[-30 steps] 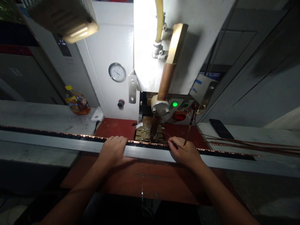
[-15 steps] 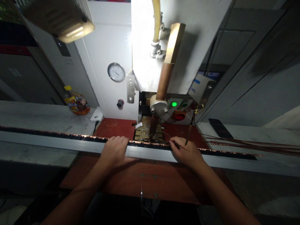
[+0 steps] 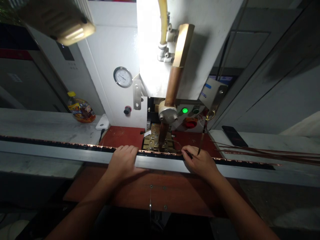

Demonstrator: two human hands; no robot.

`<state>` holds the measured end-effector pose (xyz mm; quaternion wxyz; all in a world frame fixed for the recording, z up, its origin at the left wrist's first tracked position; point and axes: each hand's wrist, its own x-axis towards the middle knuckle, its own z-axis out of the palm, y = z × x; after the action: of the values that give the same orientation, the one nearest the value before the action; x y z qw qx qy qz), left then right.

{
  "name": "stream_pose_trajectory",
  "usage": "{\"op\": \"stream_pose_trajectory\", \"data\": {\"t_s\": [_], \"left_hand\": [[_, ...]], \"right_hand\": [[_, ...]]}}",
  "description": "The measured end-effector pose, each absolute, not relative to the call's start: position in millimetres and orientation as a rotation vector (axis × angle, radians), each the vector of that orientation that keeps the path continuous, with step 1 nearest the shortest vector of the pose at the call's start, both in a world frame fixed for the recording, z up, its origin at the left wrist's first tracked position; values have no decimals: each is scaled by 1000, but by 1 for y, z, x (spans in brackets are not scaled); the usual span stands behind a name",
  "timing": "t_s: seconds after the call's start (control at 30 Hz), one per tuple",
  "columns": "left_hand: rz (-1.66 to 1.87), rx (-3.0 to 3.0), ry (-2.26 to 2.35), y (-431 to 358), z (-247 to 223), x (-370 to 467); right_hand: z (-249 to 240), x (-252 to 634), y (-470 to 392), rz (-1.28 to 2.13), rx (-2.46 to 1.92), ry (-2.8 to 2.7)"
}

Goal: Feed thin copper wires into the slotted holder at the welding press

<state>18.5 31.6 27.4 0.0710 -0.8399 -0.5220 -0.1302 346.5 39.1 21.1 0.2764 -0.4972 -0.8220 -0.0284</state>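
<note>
A long pale metal bar [image 3: 160, 162], with a black edge and a copper-coloured strip [image 3: 90, 145] along its back, runs across in front of me. My left hand [image 3: 123, 161] is closed over the bar, fingers on its far edge and thumb on the near side. My right hand [image 3: 198, 160] rests on the bar farther right, pinching a thin brown strip [image 3: 201, 141] that hangs from a bracket. The strip's thin end reaches left from my fingertips. Between the hands, a dark copper electrode [image 3: 163, 133] slants down to the copper strip, above a brass clamp block [image 3: 152, 141].
The white machine [image 3: 115, 43] carries a gauge [image 3: 123, 77], a lit green button [image 3: 185, 110] and a red knob [image 3: 190, 123]. At left stand a bottle [image 3: 81, 108] and a small white box [image 3: 102, 122]. Several brown strips [image 3: 262, 152] and a phone [image 3: 234, 135] lie right.
The camera view has shifted slightly, so the machine appears a little farther left. Both hands keep their grips, and the bar looks almost unmoved.
</note>
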Motion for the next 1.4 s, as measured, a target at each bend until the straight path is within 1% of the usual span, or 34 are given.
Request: {"op": "stream_pose_trajectory", "data": {"t_s": [0.27,0.53,1.4], "left_hand": [[-436,-2530,-1565,32,26,20],[-367,-2518,-1547,32,26,20],[-393,-2515,-1555,32,26,21]], "right_hand": [[21,347,39,-88,-1337,-2192],[21,348,39,-44,-1348,-2193],[20,349,40,-70,-1350,-2210]]}}
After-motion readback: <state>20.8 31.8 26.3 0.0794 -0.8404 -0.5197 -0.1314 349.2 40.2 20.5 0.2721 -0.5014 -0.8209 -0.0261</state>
